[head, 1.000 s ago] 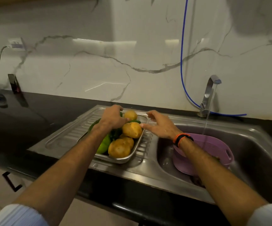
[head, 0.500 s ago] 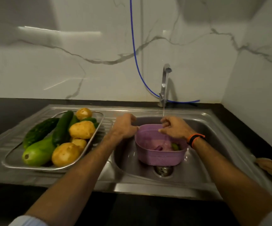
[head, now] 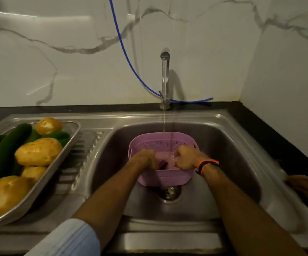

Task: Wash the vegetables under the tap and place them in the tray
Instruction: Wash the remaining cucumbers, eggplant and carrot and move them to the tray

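Both your hands reach into the colander (head: 165, 177) in the sink (head: 223, 145): left hand (head: 145, 159) and right hand (head: 186, 157) curled, grip hidden. Something dark lies between them. Tray (head: 60, 163), left, holds potatoes (head: 38, 151) and cucumbers (head: 3, 152). Tap (head: 165, 78) runs.

Potatoes (head: 38, 152) and cucumbers (head: 3, 150) fill the steel tray (head: 64, 154) left of the running tap (head: 165, 78).

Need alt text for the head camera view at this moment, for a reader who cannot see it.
Both hands, left hand and right hand, reach into a purple colander in the steel sink under water running from the tap. On the drainboard to the left, a metal tray holds potatoes and cucumbers.
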